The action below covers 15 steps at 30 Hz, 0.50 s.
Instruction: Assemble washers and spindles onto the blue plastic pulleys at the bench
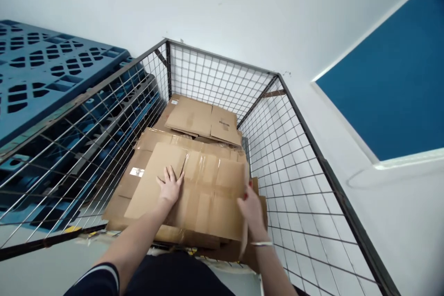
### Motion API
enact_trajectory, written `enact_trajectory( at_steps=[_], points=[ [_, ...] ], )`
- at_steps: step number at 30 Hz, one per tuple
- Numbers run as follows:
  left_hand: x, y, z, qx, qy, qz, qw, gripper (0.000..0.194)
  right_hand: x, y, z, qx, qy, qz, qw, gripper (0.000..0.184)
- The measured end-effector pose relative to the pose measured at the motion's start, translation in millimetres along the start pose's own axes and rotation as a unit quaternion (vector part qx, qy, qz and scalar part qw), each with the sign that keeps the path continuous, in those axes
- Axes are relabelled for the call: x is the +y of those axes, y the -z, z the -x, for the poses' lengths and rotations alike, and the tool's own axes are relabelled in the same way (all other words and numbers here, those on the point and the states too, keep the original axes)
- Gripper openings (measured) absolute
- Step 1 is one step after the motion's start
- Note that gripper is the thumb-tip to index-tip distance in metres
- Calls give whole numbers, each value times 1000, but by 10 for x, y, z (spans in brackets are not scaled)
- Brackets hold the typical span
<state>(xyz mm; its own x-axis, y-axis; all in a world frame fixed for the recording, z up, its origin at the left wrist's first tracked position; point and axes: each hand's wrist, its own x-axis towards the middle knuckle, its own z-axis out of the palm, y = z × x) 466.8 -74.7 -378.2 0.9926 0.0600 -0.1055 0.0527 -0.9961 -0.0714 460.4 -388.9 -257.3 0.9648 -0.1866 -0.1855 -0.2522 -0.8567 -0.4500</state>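
Note:
A flattened cardboard box [211, 189] with shiny clear tape lies on top of the near pile. My left hand [170, 186] rests on it with fingers spread, pressing near the gap between two panels. At the box's right edge, my right hand [250, 206] has its fingers closed round a raised flap [245, 231]; motion blurs it slightly, and a light band circles the wrist. More flattened cardboard lies underneath, one sheet bearing a white label [136, 172]. Behind it, another folded box [204, 118] with dark print sits on the pile.
A dark-framed wire mesh cage [301, 115] encloses the cardboard on the left, back and right. Blue plastic pallets [52, 71] are stacked beyond its left side. A white wall [225, 4] stands behind, with a blue panel [391, 83] on the right.

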Motion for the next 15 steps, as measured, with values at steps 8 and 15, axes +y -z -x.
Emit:
enact_trajectory(
  at_steps=[8, 15],
  points=[
    [250, 353, -192, -59, 28, 30, 997, 60, 481, 183, -113, 34, -28, -5, 999, 53],
    [-599, 1363, -432, -179, -67, 176, 966, 89, 565, -119, -241, 75, 70, 0, 995, 51]
  ],
)
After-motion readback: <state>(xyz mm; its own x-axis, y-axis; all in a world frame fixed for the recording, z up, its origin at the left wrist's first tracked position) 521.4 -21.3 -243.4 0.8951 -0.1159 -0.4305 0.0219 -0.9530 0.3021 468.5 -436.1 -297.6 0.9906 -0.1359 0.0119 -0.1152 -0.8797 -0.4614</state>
